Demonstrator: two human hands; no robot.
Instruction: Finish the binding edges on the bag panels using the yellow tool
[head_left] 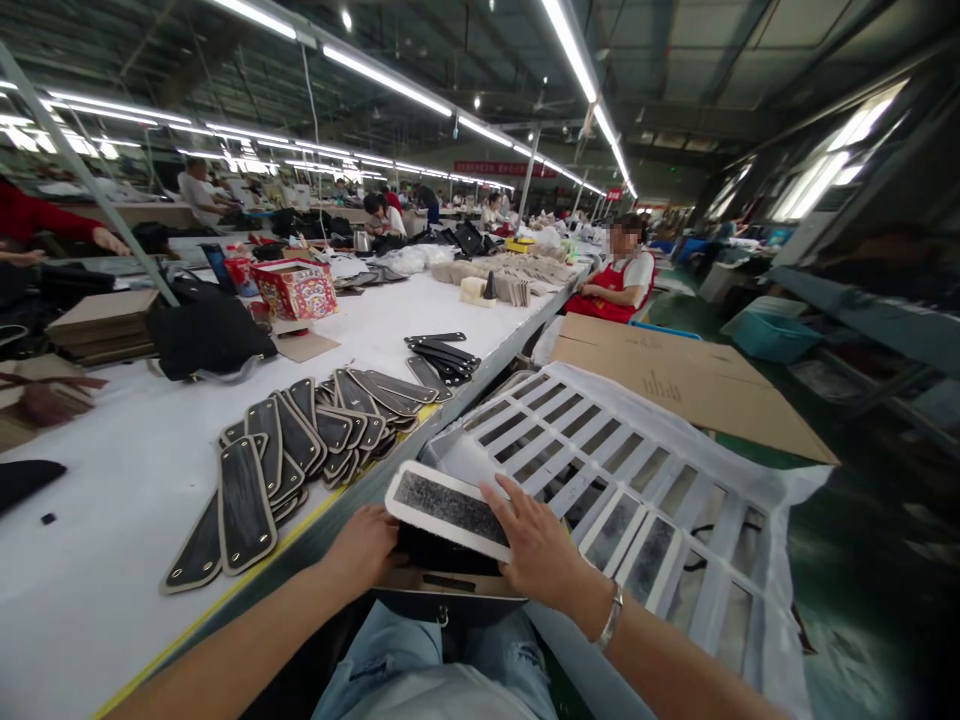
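Note:
A white-edged panel with a speckled dark middle (448, 510) lies tilted over a dark bag or box (450, 598) on the lap. My right hand (536, 545) rests on the panel's right end, fingers spread and its thumb side against the edge. At the panel's left end is my left hand (369, 545), fingers curled at the dark opening; what they grip is hidden. Black strap pieces with tan edges and small rings (247, 505) are heaped on the white table to the left. Two similar white-edged panels (651, 560) lie on the slatted rack to the right.
The white slatted rack (600, 440) stands close on the right, with a cardboard sheet (675, 375) behind it. Across the white table (97, 540) are a red patterned box (296, 290) and a black bag (202, 335). A person in a red apron (619, 280) sits farther back.

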